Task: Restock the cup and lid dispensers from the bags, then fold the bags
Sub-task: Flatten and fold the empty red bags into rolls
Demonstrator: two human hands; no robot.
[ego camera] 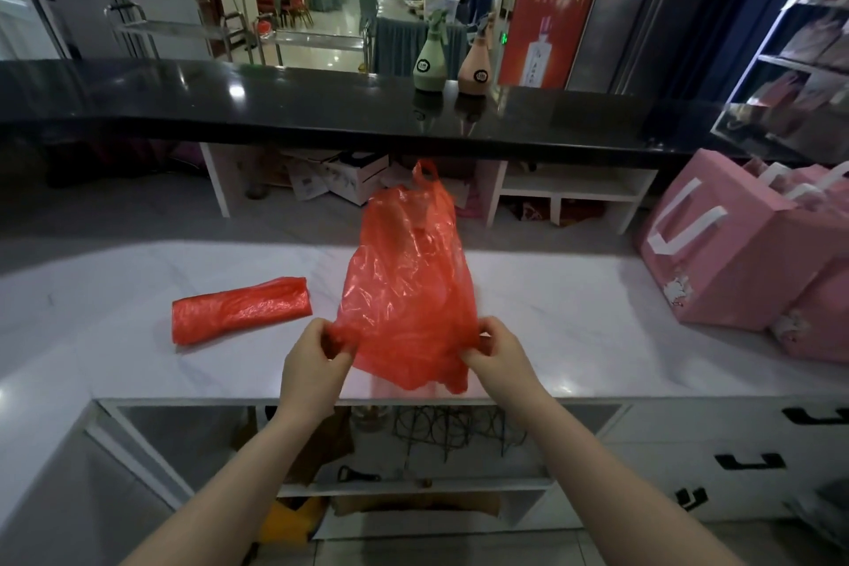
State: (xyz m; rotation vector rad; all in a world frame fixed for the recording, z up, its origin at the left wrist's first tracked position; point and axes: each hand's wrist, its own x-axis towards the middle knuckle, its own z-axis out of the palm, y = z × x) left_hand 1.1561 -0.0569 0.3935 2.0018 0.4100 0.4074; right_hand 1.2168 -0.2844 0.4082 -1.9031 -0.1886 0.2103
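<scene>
Above the white marble counter (574,335), both hands, left (310,363) and right (498,356), each pinching a crinkled red translucent plastic bag (409,285) by its near corners, beside a folded red bag (239,310).

Crumpled red bag (406,290) aloft; folded bag (239,309) flat.

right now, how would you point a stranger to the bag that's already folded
Find the white marble counter. Left of the hands lies a red folded bag, flat and rolled into a short tube. The other red bag, pinched by both hands, hangs loose and crumpled.
</scene>
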